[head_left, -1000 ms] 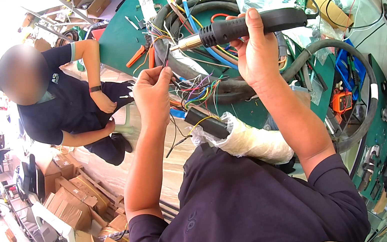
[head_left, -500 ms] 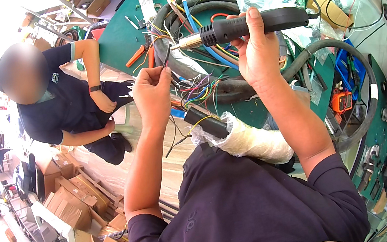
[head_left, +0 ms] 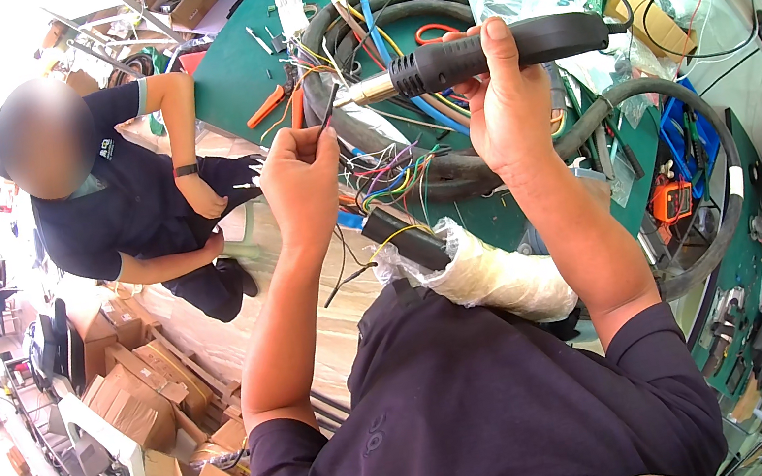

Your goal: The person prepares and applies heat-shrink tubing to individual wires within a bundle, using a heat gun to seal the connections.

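My right hand (head_left: 510,108) is wrapped round a black heat gun (head_left: 511,50), its thumb on top of the body. The gun's metal nozzle (head_left: 366,91) points left, close to a thin black sleeve (head_left: 330,106) pinched upright in the fingertips of my left hand (head_left: 303,173). Whether a wire runs inside the sleeve I cannot make out. Below the nozzle, several thin coloured wires (head_left: 401,175) fan out from a thick black cable end (head_left: 406,239). Clear plastic film (head_left: 496,270) wraps that cable in front of my body.
Coiled black cable (head_left: 404,5) lies on the green table (head_left: 236,77), near orange-handled pliers (head_left: 269,106). At the left a person (head_left: 113,181) sits near the table. Cardboard boxes (head_left: 142,395) are piled on the floor. An orange-cased meter (head_left: 672,200) stands at the right.
The heat gun's nozzle has shifted very slightly left and down, nearer the black sleeve. Both hands keep their grips.
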A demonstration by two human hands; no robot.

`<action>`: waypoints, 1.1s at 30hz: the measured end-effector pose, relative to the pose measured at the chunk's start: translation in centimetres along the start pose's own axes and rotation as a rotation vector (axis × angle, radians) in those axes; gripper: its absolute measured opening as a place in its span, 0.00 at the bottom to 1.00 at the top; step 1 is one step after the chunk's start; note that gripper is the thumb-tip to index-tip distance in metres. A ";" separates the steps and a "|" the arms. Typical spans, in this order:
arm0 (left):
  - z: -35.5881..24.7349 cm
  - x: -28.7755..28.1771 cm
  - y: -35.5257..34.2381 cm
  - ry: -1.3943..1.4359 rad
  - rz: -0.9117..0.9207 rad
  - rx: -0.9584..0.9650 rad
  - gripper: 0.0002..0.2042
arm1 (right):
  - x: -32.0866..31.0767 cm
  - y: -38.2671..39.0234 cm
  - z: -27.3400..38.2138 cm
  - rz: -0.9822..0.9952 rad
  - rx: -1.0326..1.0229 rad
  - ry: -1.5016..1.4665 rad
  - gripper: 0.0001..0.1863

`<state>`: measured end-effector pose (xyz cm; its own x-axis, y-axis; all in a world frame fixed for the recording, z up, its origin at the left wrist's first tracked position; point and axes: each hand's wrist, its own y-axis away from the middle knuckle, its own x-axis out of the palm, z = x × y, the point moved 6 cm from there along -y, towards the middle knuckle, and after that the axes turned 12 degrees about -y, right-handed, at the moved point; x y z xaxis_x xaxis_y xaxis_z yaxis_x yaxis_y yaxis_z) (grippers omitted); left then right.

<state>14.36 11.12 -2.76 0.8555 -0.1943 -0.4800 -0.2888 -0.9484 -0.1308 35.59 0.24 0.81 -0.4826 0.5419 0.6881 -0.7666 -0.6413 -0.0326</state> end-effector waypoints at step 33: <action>0.0 0.3 0.2 0.323 0.123 -0.065 0.07 | 0.2 -0.2 1.4 -0.034 -0.058 -0.056 0.28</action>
<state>14.55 10.92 -2.89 0.9106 -0.3678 -0.1886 -0.3795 -0.9247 -0.0287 36.25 -0.24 1.99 -0.4329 0.5303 0.7290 -0.8059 -0.5900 -0.0494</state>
